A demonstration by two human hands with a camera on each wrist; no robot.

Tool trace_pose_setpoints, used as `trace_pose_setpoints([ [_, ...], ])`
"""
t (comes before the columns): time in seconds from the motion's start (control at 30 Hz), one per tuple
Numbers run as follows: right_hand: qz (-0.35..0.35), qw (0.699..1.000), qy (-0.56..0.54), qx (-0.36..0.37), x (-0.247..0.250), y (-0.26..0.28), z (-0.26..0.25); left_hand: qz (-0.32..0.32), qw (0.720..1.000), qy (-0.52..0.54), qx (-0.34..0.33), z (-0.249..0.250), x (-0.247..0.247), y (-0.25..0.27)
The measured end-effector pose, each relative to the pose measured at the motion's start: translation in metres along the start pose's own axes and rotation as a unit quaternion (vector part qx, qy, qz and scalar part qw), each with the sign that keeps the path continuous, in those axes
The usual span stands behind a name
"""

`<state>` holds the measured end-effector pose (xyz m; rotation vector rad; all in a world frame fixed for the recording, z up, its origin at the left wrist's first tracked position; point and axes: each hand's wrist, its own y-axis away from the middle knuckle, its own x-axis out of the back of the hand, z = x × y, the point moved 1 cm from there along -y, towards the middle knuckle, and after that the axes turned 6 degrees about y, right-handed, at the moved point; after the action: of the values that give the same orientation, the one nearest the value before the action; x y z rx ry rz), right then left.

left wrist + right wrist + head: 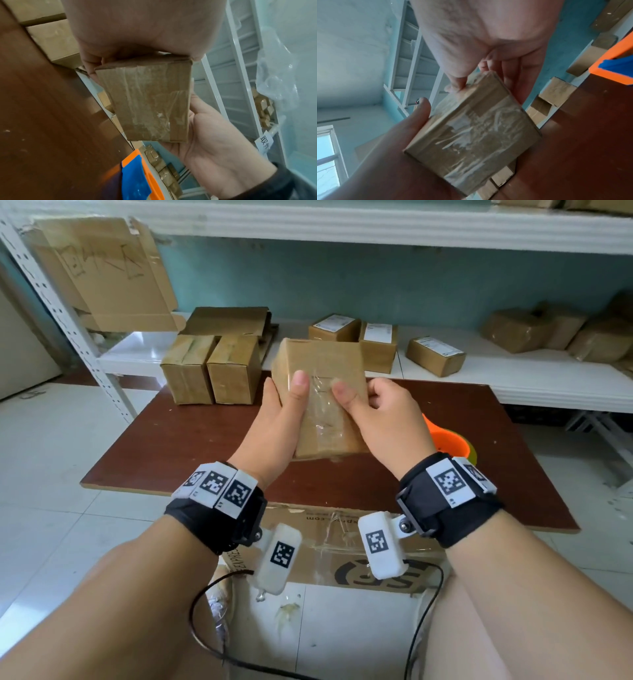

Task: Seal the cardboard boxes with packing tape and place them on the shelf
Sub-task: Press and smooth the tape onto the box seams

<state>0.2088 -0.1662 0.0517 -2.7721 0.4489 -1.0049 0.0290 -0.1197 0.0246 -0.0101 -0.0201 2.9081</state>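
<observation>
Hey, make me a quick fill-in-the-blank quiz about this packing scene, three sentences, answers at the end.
1. The taped cardboard box is held above the table by ____ hands.
2. Both thumbs press on the clear ____ along the box's top.
3. At the table's far left corner, ____ brown boxes stand side by side.

Missing words: both; tape; two

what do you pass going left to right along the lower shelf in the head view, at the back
Flattened cardboard sheet → open-flapped box → two labelled boxes → lone labelled box → pile of taped parcels.
</observation>
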Motion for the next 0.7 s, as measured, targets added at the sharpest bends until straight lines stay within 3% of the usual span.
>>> trace_pose_setpoints([
  [0.17, 0.036, 0.998, -0.017, -0.041, 0.010, -0.008, 0.004, -0.006, 1.000, 0.021, 0.004, 0.003, -0.007, 0.003],
  [0.3, -0.063, 0.997, -0.042, -0.009, 0.009, -0.002, 0.003, 0.018, 0.999, 0.025, -0.016, 0.003, -0.012, 0.007],
  [0.43, -0.165, 0.986, -0.023, -0.002, 0.015, 0.001, 0.002, 0.048, 0.996, 0.067, 0.020, 0.008, -0.010, 0.005],
  [0.53, -0.095, 0.994, -0.043, -0.042, 0.016, 0.003, 0.004, -0.002, 0.992, 0.113, 0.054, 0.013, -0.012, 0.007],
  [0.7, 0.010, 0.999, -0.044, -0.024, 0.014, -0.003, 0.009, -0.038, 0.974, 0.206, 0.088, 0.018, -0.022, 0.013],
])
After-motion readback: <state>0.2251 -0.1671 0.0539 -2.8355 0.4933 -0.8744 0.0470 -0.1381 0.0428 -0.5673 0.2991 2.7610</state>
